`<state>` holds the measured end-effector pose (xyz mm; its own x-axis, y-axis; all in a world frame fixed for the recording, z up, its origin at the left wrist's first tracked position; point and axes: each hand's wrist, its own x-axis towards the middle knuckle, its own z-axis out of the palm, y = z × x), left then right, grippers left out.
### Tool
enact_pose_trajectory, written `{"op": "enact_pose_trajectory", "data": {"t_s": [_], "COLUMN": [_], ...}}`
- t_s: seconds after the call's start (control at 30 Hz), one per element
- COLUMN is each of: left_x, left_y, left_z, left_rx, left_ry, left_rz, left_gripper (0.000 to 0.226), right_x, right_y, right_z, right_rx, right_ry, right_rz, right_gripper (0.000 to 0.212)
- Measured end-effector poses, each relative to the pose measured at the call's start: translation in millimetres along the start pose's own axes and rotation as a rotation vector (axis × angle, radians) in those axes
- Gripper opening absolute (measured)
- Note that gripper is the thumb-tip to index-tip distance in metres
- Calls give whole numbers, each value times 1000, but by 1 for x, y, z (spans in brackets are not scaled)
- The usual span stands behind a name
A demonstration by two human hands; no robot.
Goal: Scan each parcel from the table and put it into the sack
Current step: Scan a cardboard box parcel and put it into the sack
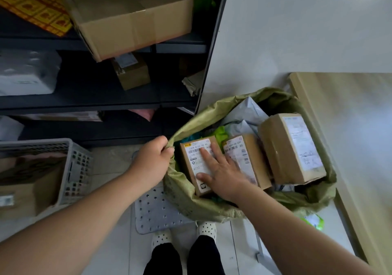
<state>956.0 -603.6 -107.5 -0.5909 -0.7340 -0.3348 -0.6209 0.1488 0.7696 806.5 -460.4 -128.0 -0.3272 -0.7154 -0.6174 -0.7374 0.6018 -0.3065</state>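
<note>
Count: 3 brown cardboard boxes in the sack (186,200), plus at least 2 grey mailers (250,109) behind them at 12 o'clock. Left box (191,164), middle box (249,154) and large box (282,154) lie side by side, labels up, packed close.

Sack mouth is wide open. Left box sits tight to the sack wall at 9 o'clock, large box near the rim at 3. Table (339,105) edge is just beside the sack at 3 o'clock, shelf rack (84,102) at 11, basket (78,168) at 9. Open floor only at 6.

Left hand (152,158) is clamped on the sack rim at 10 o'clock. Right hand (224,175) lies flat on the left box, fingers straight and spread. That box: white label, barcode, yellow logo, "A732" printed.
</note>
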Motion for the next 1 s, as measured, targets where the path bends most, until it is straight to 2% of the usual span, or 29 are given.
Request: {"op": "enact_pose_trajectory", "data": {"t_s": [0.07, 0.13, 0.2, 0.23, 0.37, 0.57, 0.63, 0.73, 0.9, 1.0], "left_x": [6, 15, 26, 34, 69, 116, 129, 137, 139, 136], "left_y": [8, 25, 46, 56, 91, 105, 101, 95, 102, 112], "left_z": [-5, -9, -7, -4, 24, 67, 76, 80, 65, 62], "left_rx": [96, 201, 317, 377, 653, 842, 884, 803, 616, 599], "left_ry": [0, 57, 104, 109, 65, -16, -21, 55, 263, 267], "left_rz": [-58, -86, -12, 51, 214, 153, 129, 176, 365, 375], "left_gripper": [27, 23, 47, 57, 55, 45, 33, 21, 30, 36], "right_x": [-9, -21, -27, -28, -14, 11, 19, 30, 42, 46], "right_y": [0, 1, 9, 15, 39, 60, 65, 72, 87, 89], "right_z": [-16, -31, -41, -44, -44, -24, -18, -11, -7, -14], "right_rx": [67, 68, -48, -108, -180, -181, -136, -103, -84, -91], "right_ry": [96, 417, 662, 684, 562, 414, 399, 359, 255, 202], "right_rz": [-55, -107, -29, 47, 260, 219, 194, 181, 199, 222], "right_gripper": [67, 58, 57, 62, 87, 89, 87, 86, 83, 81]}}
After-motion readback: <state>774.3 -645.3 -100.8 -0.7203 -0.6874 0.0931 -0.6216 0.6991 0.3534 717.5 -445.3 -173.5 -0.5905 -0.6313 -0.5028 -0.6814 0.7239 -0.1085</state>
